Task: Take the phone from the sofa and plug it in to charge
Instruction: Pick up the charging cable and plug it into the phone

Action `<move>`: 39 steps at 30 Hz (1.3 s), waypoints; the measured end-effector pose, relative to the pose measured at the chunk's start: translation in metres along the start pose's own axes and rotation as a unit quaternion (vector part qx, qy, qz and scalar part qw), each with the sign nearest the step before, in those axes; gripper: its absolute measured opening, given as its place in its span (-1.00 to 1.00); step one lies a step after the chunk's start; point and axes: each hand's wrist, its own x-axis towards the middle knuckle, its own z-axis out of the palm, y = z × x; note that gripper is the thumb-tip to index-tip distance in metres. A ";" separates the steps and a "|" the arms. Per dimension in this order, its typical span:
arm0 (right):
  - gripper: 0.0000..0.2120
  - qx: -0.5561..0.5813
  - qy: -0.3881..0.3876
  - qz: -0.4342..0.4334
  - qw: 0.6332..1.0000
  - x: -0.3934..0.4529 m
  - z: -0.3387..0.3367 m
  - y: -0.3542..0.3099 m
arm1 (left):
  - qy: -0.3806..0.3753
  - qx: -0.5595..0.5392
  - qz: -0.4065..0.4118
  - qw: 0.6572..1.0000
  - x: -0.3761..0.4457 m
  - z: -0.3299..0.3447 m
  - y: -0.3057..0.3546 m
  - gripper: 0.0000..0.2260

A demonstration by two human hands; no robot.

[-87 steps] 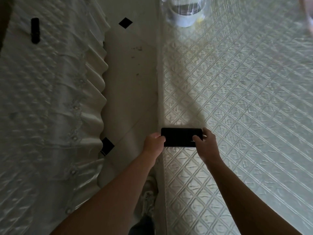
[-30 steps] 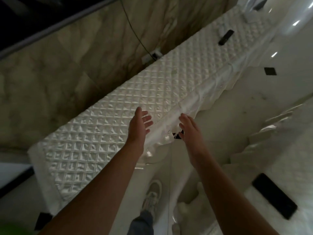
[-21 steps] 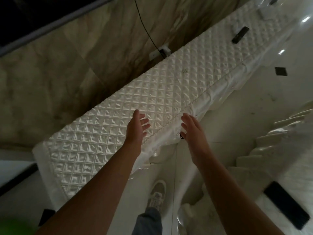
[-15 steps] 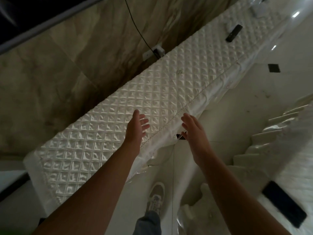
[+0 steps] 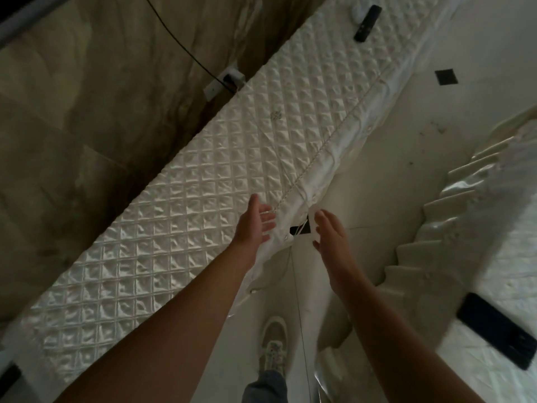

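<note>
Both hands are held out near the centre of the frame, fingers spread and empty. The left hand [image 5: 255, 222] is raised over the front edge of a long quilted white cover [image 5: 226, 175], its palm turned inward. The right hand [image 5: 331, 237] is seen just right of that edge, above the pale floor [image 5: 406, 141], well apart from the phone [image 5: 497, 333]. The phone is laid flat, dark screen up, on a second quilted white surface [image 5: 511, 274] at the lower right of the frame. A wall socket [image 5: 223, 82] with a black cable [image 5: 180, 45] is found at the upper left, behind the long cover. A black remote-like object [image 5: 367, 23] is placed at the top right. A shoe [image 5: 273, 347] is visible at the bottom centre.
</note>
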 end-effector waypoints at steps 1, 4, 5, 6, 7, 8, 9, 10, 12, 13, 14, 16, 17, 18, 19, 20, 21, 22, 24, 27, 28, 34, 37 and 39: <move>-0.85 0.004 0.006 0.005 1.000 0.005 -0.003 0.004 | -0.007 0.009 -0.006 1.000 0.007 0.008 0.001 -0.43; -0.83 0.014 0.025 0.029 0.999 0.016 -0.011 0.014 | -0.030 0.035 -0.014 0.999 0.023 0.028 0.003 -0.43; -0.84 0.020 0.030 0.036 0.999 0.019 -0.013 0.017 | -0.036 0.046 -0.013 0.998 0.028 0.034 0.003 -0.43; -0.83 0.027 0.034 0.042 0.998 0.021 -0.016 0.020 | -0.042 0.056 -0.010 0.998 0.032 0.039 0.004 -0.43; -0.83 0.032 0.036 0.046 0.998 0.023 -0.018 0.023 | -0.046 0.062 -0.006 0.997 0.037 0.044 0.004 -0.43; -0.82 0.037 0.036 0.048 0.998 0.024 -0.021 0.025 | -0.048 0.063 -0.002 0.997 0.041 0.048 0.006 -0.43; -0.82 0.043 0.037 0.048 0.997 0.025 -0.023 0.027 | -0.047 0.056 -0.001 0.997 0.046 0.052 0.008 -0.42; -0.81 0.050 0.038 0.049 0.997 0.025 -0.025 0.028 | -0.045 0.043 -0.002 0.998 0.051 0.056 0.010 -0.40; -0.82 0.060 0.037 0.052 0.996 0.026 -0.027 0.029 | -0.044 0.012 -0.015 0.999 0.060 0.061 0.015 -0.36; -0.82 0.065 0.036 0.054 0.996 0.026 -0.028 0.029 | -0.043 -0.002 -0.022 0.999 0.063 0.064 0.017 -0.34; -0.83 0.071 0.037 0.056 0.995 0.026 -0.029 0.028 | -0.041 -0.014 -0.030 0.999 0.066 0.066 0.018 -0.32; -0.83 0.083 0.043 0.058 0.994 0.025 -0.032 0.028 | -0.039 -0.028 -0.044 0.998 0.071 0.073 0.018 -0.31; -0.82 0.087 0.048 0.058 0.993 0.025 -0.034 0.028 | -0.038 -0.031 -0.048 0.998 0.073 0.076 0.017 -0.31; -0.82 0.091 0.052 0.058 0.993 0.024 -0.037 0.028 | -0.035 -0.029 -0.047 0.998 0.075 0.080 0.017 -0.31; -0.82 0.094 0.053 0.057 0.993 0.024 -0.039 0.028 | -0.031 -0.024 -0.041 0.998 0.078 0.083 0.016 -0.32; -0.82 0.096 0.053 0.058 0.992 0.024 -0.042 0.029 | -0.027 -0.018 -0.034 0.999 0.080 0.086 0.016 -0.33; -0.83 0.098 0.053 0.058 0.992 0.023 -0.044 0.030 | -0.021 -0.013 -0.027 0.999 0.082 0.088 0.016 -0.34; -0.84 0.100 0.055 0.059 0.992 0.023 -0.047 0.032 | -0.015 -0.011 -0.021 1.000 0.085 0.091 0.017 -0.34; -0.86 0.105 0.061 0.062 0.991 0.022 -0.053 0.034 | -0.010 -0.026 -0.019 0.999 0.088 0.095 0.021 -0.34; -0.83 0.123 0.077 0.081 0.986 0.023 -0.060 0.037 | -0.025 -0.070 -0.040 0.996 0.090 0.098 0.027 -0.26; -0.80 0.128 0.083 0.086 0.985 0.023 -0.062 0.038 | -0.034 -0.083 -0.047 0.995 0.091 0.098 0.029 -0.25; -0.71 0.126 0.095 0.100 0.982 0.025 -0.064 0.037 | -0.068 -0.120 -0.050 0.989 0.085 0.102 0.025 -0.36; -0.83 0.119 0.077 0.096 0.985 0.026 -0.063 0.036 | -0.043 -0.061 -0.025 0.997 0.089 0.105 0.022 -0.37; -0.83 0.118 0.071 0.090 0.986 0.026 -0.064 0.036 | -0.034 -0.043 -0.016 0.998 0.095 0.105 0.021 -0.37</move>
